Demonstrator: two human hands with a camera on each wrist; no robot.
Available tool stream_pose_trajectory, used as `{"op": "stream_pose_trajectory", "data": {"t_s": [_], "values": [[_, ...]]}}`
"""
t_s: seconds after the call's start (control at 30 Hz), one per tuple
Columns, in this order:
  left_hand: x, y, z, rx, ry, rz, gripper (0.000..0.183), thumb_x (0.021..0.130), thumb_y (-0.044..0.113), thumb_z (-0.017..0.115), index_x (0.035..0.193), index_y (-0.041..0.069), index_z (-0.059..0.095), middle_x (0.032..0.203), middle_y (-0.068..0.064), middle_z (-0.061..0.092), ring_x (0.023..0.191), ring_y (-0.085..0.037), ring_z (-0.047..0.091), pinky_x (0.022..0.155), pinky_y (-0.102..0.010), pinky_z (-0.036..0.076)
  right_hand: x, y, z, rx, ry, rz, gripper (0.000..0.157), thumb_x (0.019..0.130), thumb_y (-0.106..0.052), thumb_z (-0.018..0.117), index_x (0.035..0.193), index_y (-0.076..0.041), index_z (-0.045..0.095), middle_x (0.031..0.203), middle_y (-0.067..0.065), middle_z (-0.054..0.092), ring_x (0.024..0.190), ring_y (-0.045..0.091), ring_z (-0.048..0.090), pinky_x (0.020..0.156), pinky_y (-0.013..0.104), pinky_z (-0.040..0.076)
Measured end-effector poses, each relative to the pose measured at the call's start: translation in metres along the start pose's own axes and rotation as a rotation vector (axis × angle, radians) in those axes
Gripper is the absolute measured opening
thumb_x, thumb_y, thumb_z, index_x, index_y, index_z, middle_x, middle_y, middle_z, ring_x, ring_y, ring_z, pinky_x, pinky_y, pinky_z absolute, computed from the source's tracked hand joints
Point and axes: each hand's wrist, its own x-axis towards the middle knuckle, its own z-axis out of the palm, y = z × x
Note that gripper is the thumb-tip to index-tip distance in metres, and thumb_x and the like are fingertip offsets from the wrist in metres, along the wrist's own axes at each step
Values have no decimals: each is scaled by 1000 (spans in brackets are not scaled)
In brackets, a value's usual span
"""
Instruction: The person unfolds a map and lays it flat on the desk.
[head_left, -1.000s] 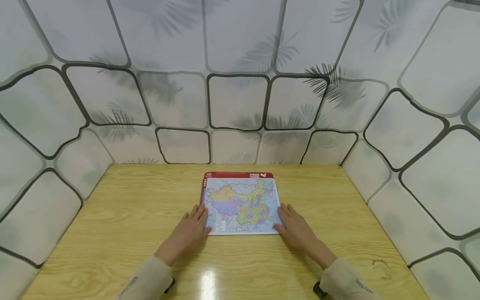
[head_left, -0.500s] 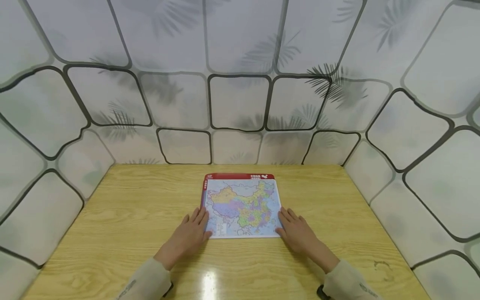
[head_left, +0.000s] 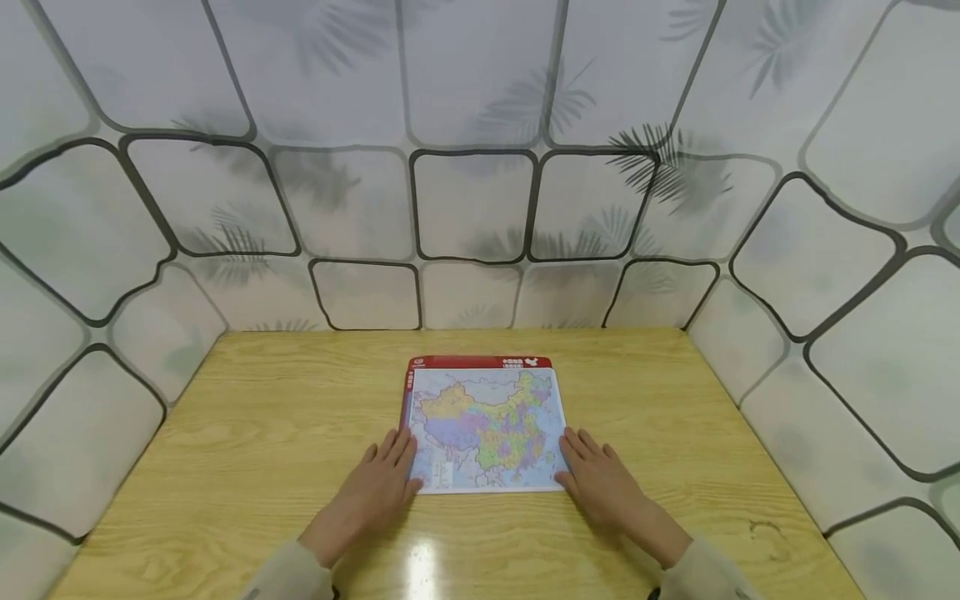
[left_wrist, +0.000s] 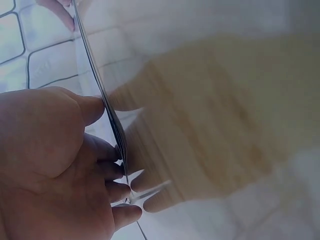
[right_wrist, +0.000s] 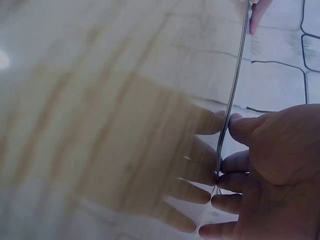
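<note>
A flat map of China point(head_left: 483, 433) with a red top border lies on the wooden table, its printed side up. My left hand point(head_left: 378, 479) rests at its left edge near the lower corner, fingers extended and thumb at the edge. Mirroring it, my right hand point(head_left: 600, 479) touches the right edge in the same way. Edge-on in the left wrist view, the map point(left_wrist: 95, 70) looks thin, with the left thumb and fingers point(left_wrist: 125, 215) against its side. The right wrist view has the right fingertips point(right_wrist: 227, 202) against the other edge of the map point(right_wrist: 235, 80).
The wood-grain table point(head_left: 285, 400) is glossy and reflects light near its front. A pale patterned wall covering point(head_left: 472, 204) with dark outlines and leaf shapes encloses the back and both sides.
Both hands have slid the map toward the person, away from the back edge of the table. Their hold at its left and right edges looks the same.
</note>
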Motion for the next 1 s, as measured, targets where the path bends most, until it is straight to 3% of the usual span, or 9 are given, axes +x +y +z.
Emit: {"op": "stream_pose_trajectory", "data": {"t_s": [0.3,1.0], "values": [[-13,6,6,0,38,21,61,106,28,57,149,-14,43,159,-31,35,148,-49,31,117,-65,29,-13,-2,3,-9,-23,0,59,110,-33,51,150,10,44,160,26,37,148,47,33,113,71,29],[-45,19,15,-17,1,7,63,108,33,51,152,-10,40,163,-27,31,151,-46,26,119,-63,27,-37,-14,1,3,-36,5,59,105,-34,60,144,9,52,154,26,47,143,47,42,111,70,33]]}}
